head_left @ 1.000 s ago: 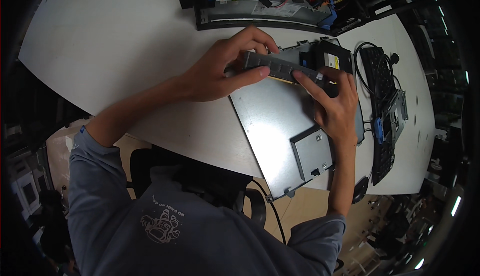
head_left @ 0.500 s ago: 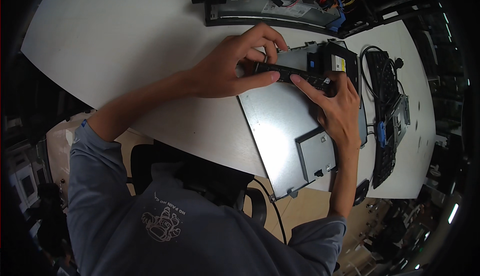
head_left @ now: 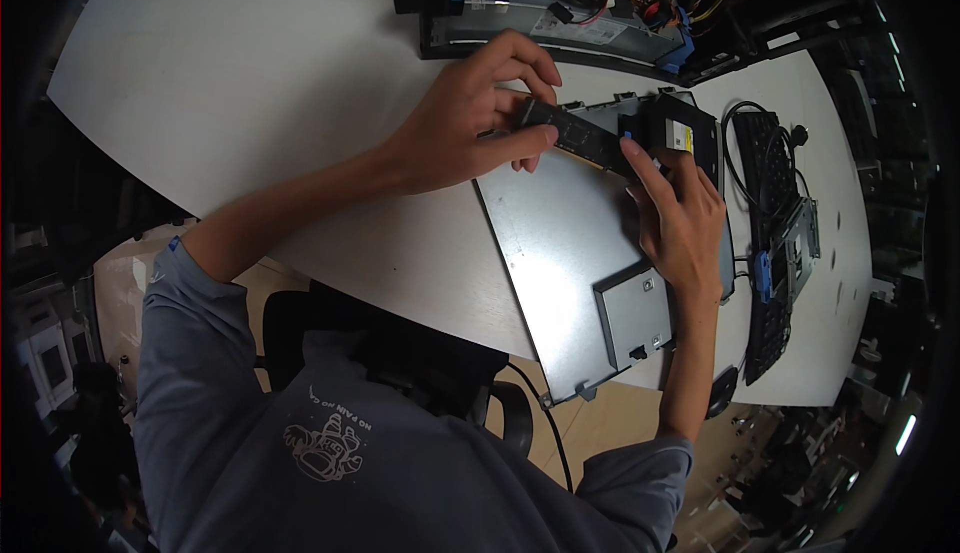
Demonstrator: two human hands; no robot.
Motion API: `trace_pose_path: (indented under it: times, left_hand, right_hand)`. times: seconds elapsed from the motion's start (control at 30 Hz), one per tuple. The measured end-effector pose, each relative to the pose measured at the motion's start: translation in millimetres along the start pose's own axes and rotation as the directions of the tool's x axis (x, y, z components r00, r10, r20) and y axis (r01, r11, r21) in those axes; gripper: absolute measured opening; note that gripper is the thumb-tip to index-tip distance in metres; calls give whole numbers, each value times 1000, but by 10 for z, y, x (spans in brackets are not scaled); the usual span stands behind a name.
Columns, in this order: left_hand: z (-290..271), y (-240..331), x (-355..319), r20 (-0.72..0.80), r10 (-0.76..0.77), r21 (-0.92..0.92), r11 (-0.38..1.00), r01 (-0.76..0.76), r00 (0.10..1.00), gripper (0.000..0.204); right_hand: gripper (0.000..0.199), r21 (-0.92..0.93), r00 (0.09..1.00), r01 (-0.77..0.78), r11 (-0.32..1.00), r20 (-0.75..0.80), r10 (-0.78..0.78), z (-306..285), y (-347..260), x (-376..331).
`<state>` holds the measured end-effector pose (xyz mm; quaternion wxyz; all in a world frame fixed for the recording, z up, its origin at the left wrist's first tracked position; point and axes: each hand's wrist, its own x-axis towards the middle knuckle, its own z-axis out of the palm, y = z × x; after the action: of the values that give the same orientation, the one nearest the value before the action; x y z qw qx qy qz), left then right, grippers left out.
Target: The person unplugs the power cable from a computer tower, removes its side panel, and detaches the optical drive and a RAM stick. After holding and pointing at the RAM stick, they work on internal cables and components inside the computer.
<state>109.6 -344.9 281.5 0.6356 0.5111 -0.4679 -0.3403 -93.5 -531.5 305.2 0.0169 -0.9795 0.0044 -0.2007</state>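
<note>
A dark, flat memory module [head_left: 583,139] with a gold contact edge is held slantwise between my two hands. My left hand [head_left: 478,113] pinches its left end, the thumb lying across the face and the other fingers curled behind. At the right end, my right hand [head_left: 683,215] grips it with the thumb on its upper side; the fingers beneath are partly hidden. Under the module lies a silver metal side panel [head_left: 550,243] of a computer case, reaching past the table's near edge. A black drive [head_left: 690,125] with a white and yellow label rests at its far right.
An opened computer case [head_left: 560,31] with loose cables stands at the far side of the white table [head_left: 250,83]. To the right are a black keyboard [head_left: 768,168], a metal bracket [head_left: 797,238] with a blue clip and a mouse [head_left: 722,393]. A dark chair [head_left: 295,328] is near me.
The memory module has tilted, its right end now lower and its broad face and gold edge turned into view. My hands have spread slightly apart along it.
</note>
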Motion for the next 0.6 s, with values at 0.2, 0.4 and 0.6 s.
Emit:
trace_pose_path:
  times: [0.2, 0.4, 0.6]
  left_hand:
    - [20, 14, -5, -24, 56, -65, 996, -57, 998, 34]
    - [-32, -12, -8, -100, 72, -105, 991, -83, 992, 33]
    - [-63, 49, 66, -86, -78, -118, 991, 68, 993, 43]
  right_hand:
    - [73, 24, 995, 50, 998, -89, -48, 4, 22, -6]
    - [54, 42, 996, 4, 999, -92, 0, -43, 15, 4]
    - [58, 77, 969, 65, 995, -242, -45, 1, 92, -37]
